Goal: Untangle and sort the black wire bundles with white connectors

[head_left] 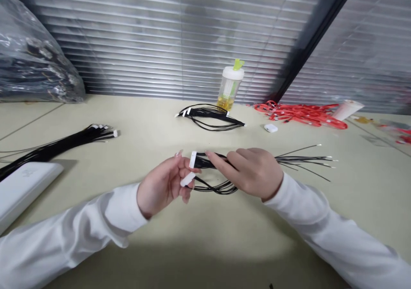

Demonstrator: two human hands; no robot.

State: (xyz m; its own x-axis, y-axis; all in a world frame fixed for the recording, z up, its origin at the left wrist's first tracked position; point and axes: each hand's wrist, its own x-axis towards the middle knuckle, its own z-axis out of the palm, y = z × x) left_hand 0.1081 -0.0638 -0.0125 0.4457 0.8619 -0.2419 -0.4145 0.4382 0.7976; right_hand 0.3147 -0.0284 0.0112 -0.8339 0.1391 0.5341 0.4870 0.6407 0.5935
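Between my hands is a black wire harness [215, 189] with two white connectors at its left end. My left hand [165, 182] pinches the lower white connector [188, 179], and its fingertips are beside the upper white connector [192, 159]. Wrapped round the bundled black wires is my right hand [253, 171], its index finger lying along them towards the upper connector. Loose wire ends [308, 159] with small metal tips fan out to the right of that hand. My right palm and the wires inside it are hidden.
Another black harness [210, 113] lies ahead, before a bottle [230, 87] of yellow liquid. Red straps [298, 113] and a small white case [271, 128] are at right. To the left are a harness bundle [64, 145], a white box [28, 186] and a plastic bag [38, 62].
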